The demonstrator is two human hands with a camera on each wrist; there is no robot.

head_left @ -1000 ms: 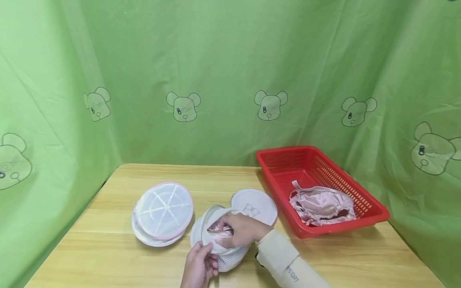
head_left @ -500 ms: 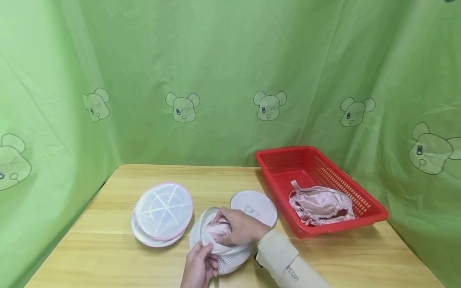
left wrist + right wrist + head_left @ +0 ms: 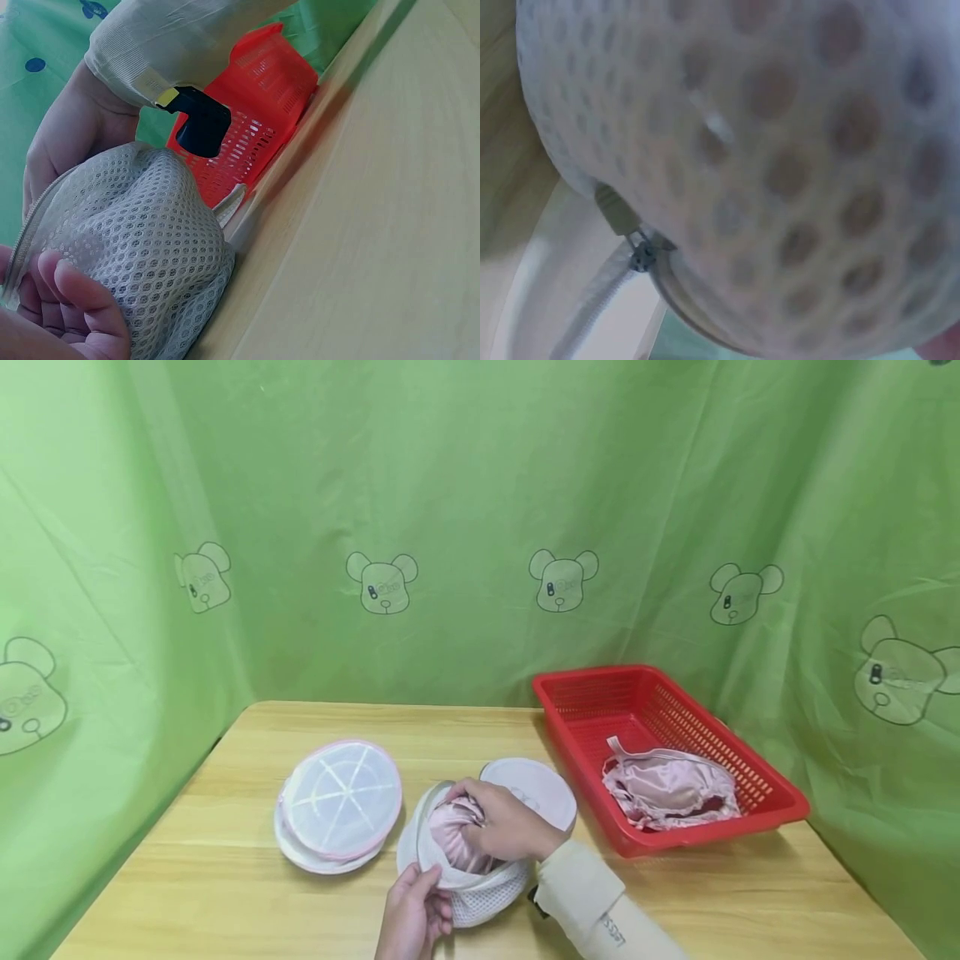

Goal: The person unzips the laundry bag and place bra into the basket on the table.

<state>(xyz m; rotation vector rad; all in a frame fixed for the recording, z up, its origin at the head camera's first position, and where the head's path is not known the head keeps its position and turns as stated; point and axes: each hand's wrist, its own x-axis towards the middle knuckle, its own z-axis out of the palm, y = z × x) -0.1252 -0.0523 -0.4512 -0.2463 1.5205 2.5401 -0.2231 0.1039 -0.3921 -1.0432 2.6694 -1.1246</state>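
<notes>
A whitish mesh laundry bag (image 3: 487, 897) with an unzipped top sits near the table's front. My left hand (image 3: 416, 906) pinches the near-left part of its rim; in the left wrist view, the left fingers (image 3: 86, 296) curl at the zipper edge. A crumpled pink satin garment (image 3: 456, 839) fills the mouth of the bag. My right hand (image 3: 513, 822) reaches in from the right, thumb and fingers gripping that garment, with some fingertips hidden. Close up in the right wrist view, the mesh wall (image 3: 780, 172) covers most of the picture, beside a zipper pull (image 3: 615, 210).
A red plastic basket (image 3: 600, 810) stands at the right, holding a pink satin bra (image 3: 671, 785). Behind the bag lies a flat round white bag (image 3: 536, 781). Two or more stacked round mesh bags (image 3: 345, 797) lie at the left. A green curtain (image 3: 480, 485) encloses the table.
My right hand has risen slightly and drawn back from deep in the bag. More of the pink garment shows, bulging in the opening. My left hand stays at the rim.
</notes>
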